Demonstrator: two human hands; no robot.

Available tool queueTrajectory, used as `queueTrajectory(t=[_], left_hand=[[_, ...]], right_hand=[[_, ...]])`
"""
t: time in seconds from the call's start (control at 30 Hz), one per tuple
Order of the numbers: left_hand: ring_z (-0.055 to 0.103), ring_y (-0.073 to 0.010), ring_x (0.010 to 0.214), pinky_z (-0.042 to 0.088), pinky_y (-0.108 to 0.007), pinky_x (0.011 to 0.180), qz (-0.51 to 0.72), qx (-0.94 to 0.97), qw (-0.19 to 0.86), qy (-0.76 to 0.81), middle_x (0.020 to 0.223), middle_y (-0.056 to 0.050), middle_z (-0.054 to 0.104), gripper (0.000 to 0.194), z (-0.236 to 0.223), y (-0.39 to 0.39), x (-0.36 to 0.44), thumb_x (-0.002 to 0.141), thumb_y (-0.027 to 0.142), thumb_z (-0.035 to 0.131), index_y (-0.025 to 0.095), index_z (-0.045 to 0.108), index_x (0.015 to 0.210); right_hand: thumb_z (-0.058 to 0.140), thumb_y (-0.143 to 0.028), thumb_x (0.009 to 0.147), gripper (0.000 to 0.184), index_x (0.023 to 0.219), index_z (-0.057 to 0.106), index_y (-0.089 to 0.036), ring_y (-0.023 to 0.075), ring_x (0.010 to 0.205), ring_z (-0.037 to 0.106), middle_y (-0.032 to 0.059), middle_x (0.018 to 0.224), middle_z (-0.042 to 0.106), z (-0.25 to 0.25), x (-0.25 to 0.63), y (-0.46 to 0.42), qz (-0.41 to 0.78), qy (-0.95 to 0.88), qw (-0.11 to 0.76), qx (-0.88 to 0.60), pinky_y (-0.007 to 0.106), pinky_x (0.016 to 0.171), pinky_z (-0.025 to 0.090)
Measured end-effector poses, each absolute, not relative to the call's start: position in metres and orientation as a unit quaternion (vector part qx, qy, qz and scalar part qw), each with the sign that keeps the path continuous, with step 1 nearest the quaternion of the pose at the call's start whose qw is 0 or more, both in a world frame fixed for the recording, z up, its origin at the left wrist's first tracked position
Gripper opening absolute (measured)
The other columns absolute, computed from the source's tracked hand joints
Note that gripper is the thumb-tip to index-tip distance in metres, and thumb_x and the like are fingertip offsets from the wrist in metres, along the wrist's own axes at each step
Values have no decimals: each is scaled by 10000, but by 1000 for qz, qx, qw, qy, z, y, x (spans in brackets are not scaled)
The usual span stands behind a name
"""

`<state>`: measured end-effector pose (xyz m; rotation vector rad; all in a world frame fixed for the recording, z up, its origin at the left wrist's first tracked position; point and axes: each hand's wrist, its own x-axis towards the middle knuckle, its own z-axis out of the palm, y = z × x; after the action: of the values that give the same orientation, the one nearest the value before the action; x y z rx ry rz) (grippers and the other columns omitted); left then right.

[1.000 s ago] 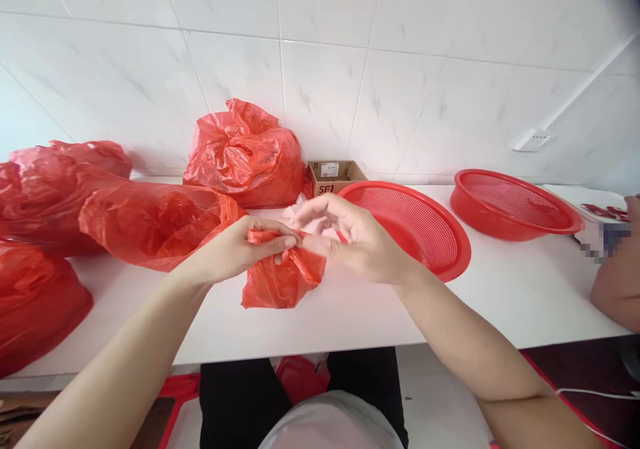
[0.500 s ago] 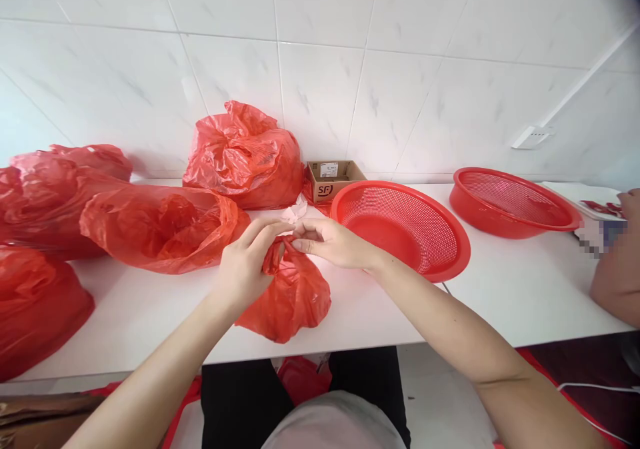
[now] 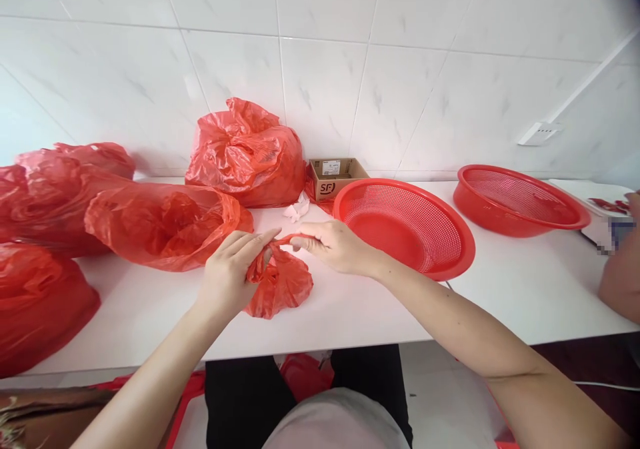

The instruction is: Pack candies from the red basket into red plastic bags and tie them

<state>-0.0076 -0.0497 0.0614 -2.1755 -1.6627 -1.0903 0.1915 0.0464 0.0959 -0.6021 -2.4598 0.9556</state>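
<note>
A small red plastic bag (image 3: 285,286) hangs from my hands just above the white table, its lower part bunched. My left hand (image 3: 233,266) is closed around the gathered neck of this bag. On the other side, my right hand (image 3: 337,246) pinches a twisted strand of the bag between thumb and fingers, pulled taut toward the right. To the left lies a larger red plastic bag (image 3: 150,226) with its mouth open and crumpled red plastic inside. A red perforated basket (image 3: 400,229) stands close beyond my right hand.
Behind stand a full red bag (image 3: 245,156), a small cardboard box (image 3: 336,177) and a crumpled pale scrap (image 3: 298,207). More red bags (image 3: 45,309) fill the left side. A second red basket (image 3: 520,199), a white scale-like device (image 3: 600,219) and another person's arm (image 3: 623,276) are at right.
My hands have moved apart, the left one shifting left, and a twisted strand of the bag now stretches between them. The small bag has drawn up and looks more gathered.
</note>
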Motion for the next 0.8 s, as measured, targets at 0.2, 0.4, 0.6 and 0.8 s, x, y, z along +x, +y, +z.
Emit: queueTrajectory(t=[0.2, 0.4, 0.6, 0.8], left_hand=[[616, -257, 1053, 531, -372, 839, -368, -709, 48, -600, 1025, -74, 742, 291, 39, -67, -16, 953, 348, 481, 240, 725, 1068], [564, -266, 1173, 494, -422, 962, -394, -702, -70, -589, 1200, -69, 694, 285, 35, -89, -6, 946, 349, 493, 243, 738, 844], [550, -241, 1236, 426, -415, 1057, -520, -574, -160, -612, 1293, -99, 619, 463, 29, -52, 8, 999, 477, 316, 222, 686, 1112], [585, -214, 949, 487, -364, 870, -537, -530, -43, -654, 996, -79, 564, 451, -30, -24, 25, 964, 500, 396, 207, 674, 1166]], right_hand=[[420, -492, 968, 397, 753, 578, -198, 138, 702, 529, -2, 753, 618, 92, 205, 111, 240, -876, 203, -367, 264, 675, 338], [418, -438, 968, 360, 752, 568, -192, 156, 698, 521, 27, 761, 631, 79, 209, 142, 171, -856, 198, -446, 277, 633, 314], [440, -444, 957, 336, 838, 606, -177, 139, 763, 586, 31, 850, 646, 87, 185, 102, 386, -813, 286, -328, 258, 686, 433], [390, -401, 1006, 332, 1180, 658, -311, 149, 863, 609, 53, 1083, 563, 1, 154, 38, 249, -758, 389, -460, 262, 737, 456]])
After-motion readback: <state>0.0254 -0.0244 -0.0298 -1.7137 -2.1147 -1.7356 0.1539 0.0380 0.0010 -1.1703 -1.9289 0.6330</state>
